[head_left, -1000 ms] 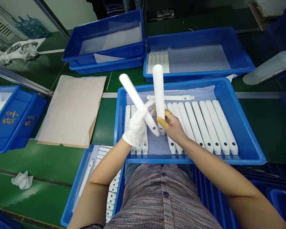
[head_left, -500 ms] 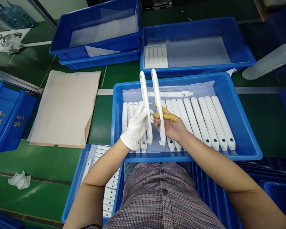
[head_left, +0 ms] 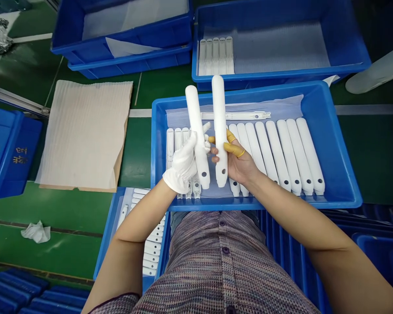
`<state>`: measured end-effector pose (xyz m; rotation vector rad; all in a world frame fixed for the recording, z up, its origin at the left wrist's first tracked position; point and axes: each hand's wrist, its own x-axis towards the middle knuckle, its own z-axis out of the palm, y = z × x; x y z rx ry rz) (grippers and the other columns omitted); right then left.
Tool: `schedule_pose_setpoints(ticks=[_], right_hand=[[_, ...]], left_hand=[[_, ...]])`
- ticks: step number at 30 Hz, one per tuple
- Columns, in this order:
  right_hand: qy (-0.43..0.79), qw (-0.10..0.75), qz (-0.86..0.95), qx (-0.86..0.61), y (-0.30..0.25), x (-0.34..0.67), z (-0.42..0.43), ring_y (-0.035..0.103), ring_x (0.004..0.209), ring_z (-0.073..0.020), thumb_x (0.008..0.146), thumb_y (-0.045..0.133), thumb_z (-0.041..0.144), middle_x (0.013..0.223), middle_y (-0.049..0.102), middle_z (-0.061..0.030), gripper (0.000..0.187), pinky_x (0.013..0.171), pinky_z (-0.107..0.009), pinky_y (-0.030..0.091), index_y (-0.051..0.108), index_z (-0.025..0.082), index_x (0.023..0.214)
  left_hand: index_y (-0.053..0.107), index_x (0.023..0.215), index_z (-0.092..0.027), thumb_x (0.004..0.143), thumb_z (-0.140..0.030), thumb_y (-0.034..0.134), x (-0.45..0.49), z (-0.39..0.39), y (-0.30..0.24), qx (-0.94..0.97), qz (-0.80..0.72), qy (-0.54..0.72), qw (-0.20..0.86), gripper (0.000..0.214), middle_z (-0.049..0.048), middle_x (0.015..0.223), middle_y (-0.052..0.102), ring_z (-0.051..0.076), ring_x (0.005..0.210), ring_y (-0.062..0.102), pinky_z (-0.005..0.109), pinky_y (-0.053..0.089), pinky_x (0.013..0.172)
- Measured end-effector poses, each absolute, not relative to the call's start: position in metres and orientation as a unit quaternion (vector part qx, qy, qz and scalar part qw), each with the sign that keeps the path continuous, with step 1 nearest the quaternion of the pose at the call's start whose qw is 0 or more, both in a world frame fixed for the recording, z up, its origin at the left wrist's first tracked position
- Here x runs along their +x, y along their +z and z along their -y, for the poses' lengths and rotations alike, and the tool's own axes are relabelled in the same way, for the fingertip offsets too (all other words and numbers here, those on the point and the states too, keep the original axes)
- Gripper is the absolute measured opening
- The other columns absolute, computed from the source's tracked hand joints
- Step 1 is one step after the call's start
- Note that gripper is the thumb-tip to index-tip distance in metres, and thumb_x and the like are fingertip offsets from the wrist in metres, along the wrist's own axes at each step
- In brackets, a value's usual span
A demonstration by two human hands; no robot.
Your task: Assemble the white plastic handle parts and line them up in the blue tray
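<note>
In the head view, your light-blue tray [head_left: 342, 174] spreads from the centre toward 3 o'clock. A row of smooth white bars [head_left: 291, 157] fills its 3 o'clock side, slotted bars [head_left: 170, 148] stand along its 9 o'clock side, and a crosswise bar [head_left: 236, 116] lies near its 12 o'clock edge. At 1 o'clock, a dark-blue bin [head_left: 281, 76] holds five short pieces [head_left: 216, 56] at its 9 o'clock end. The stacked bins [head_left: 85, 52] at 11 o'clock show a pale sheet [head_left: 144, 17] inside the upper one. At 7 o'clock, a lower tray [head_left: 106, 235] carries more white pieces [head_left: 153, 246], partly behind your arm.

Your gloved left hand [head_left: 185, 165] has its grip around the lower half of one held bar [head_left: 198, 137], tip tilted toward 11 o'clock. Your right hand [head_left: 240, 162] grips its neighbour bar [head_left: 220, 122] low down, tip at 12 o'clock. Both bars are raised over the tray, side by side and apart.
</note>
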<state>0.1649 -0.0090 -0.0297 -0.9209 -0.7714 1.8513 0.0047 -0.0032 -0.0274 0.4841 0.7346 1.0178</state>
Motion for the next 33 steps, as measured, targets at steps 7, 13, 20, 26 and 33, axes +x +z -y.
schedule_pose_setpoints(ticks=[7, 13, 20, 26, 33], right_hand=[[0.737, 0.455, 0.331, -0.374, -0.027, 0.166, 0.007, 0.067, 0.11, -0.022, 0.087, 0.066, 0.047, 0.127, 0.068, -0.0021, 0.044, 0.089, -0.042, 0.062, 0.054, 0.034, 0.127], [0.748, 0.457, 0.327, -0.353, -0.032, 0.167, 0.009, 0.067, 0.114, -0.0207, 0.079, 0.077, 0.038, 0.132, 0.065, 0.0002, 0.058, 0.093, -0.038, 0.062, 0.057, 0.038, 0.134], [0.748, 0.453, 0.36, -0.326, -0.043, 0.167, 0.012, 0.066, 0.11, -0.0194, 0.075, 0.087, 0.036, 0.133, 0.063, -0.0005, 0.075, 0.091, -0.036, 0.062, 0.056, 0.042, 0.143], [0.637, 0.472, 0.496, -0.354, -0.056, 0.168, 0.017, 0.065, 0.11, -0.0221, 0.083, 0.082, 0.042, 0.138, 0.056, -0.0027, 0.07, 0.094, -0.044, 0.062, 0.052, 0.044, 0.147], [0.206, 0.498, 0.724, -0.431, -0.061, 0.166, 0.027, 0.061, 0.113, -0.0243, 0.096, 0.062, 0.017, 0.121, 0.052, -0.005, 0.069, 0.094, -0.048, 0.061, 0.043, 0.051, 0.153]], left_hand=[[0.066, 0.134, -0.023, 0.104, -0.057, 0.049, 0.001, -0.001, -0.034, 0.251, -0.364, 0.474, 0.762, 0.049, 0.0062, 0.096, 0.071, 0.02, 0.095, 0.072, 0.033, 0.063, 0.086], [0.065, 0.126, -0.022, 0.106, -0.034, 0.051, 0.006, -0.003, -0.031, 0.208, -0.344, 0.536, 0.742, 0.027, 0.0019, 0.086, 0.066, 0.012, 0.074, 0.066, 0.025, 0.06, 0.078], [0.063, 0.095, -0.018, 0.105, -0.035, 0.053, 0.01, -0.002, -0.024, 0.172, -0.35, 0.532, 0.752, 0.022, -0.0002, 0.078, 0.062, 0.008, 0.059, 0.059, 0.021, 0.054, 0.058], [0.067, 0.105, -0.02, 0.087, -0.042, 0.077, 0.007, 0.003, -0.024, 0.26, -0.322, 0.528, 0.741, 0.031, -0.0046, 0.069, 0.056, 0.006, 0.05, 0.047, 0.019, 0.042, 0.047], [0.062, 0.089, -0.017, 0.088, -0.048, 0.062, 0.001, 0.006, -0.029, 0.389, -0.282, 0.499, 0.721, 0.031, -0.0018, 0.057, 0.056, 0.011, 0.043, 0.046, 0.025, 0.036, 0.044]])
